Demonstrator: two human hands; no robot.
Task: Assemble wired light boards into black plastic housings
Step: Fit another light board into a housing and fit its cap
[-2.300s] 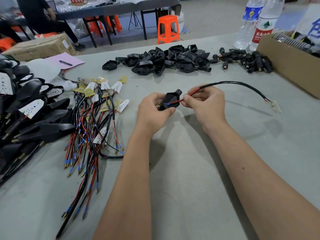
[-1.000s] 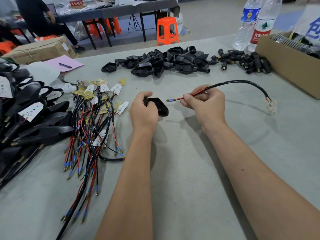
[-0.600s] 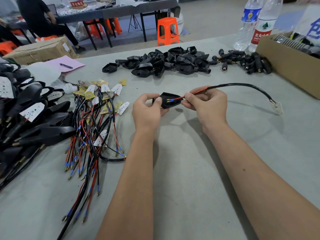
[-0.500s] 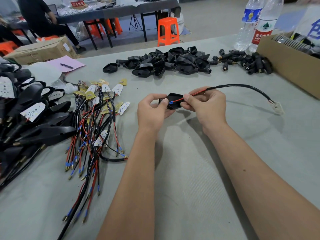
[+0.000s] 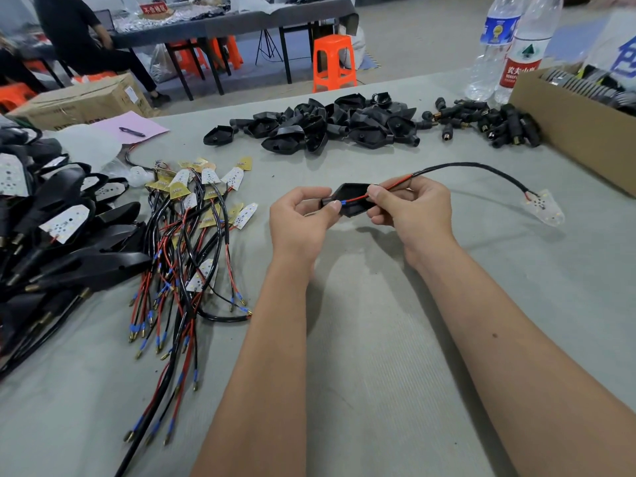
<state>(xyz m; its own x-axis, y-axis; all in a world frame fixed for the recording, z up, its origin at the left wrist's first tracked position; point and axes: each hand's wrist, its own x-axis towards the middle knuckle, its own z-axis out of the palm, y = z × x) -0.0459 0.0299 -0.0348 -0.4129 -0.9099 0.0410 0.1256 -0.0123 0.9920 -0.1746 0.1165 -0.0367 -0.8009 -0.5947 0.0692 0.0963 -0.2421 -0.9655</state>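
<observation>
Mid-frame, left hand (image 5: pixel 303 218) grips a black, angular, hollow housing (image 5: pixel 351 201). Right hand (image 5: pixel 413 210) pinches the red-and-black wire (image 5: pixel 461 166); its white light board (image 5: pixel 545 210) dangles right.

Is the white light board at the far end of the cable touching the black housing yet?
Apart. The head view shows the light board lying on the table, well right of the housing held between both hands.

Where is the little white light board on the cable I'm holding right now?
The light board lies on the grey table, right of the right hand, in front of the cardboard box.
</observation>
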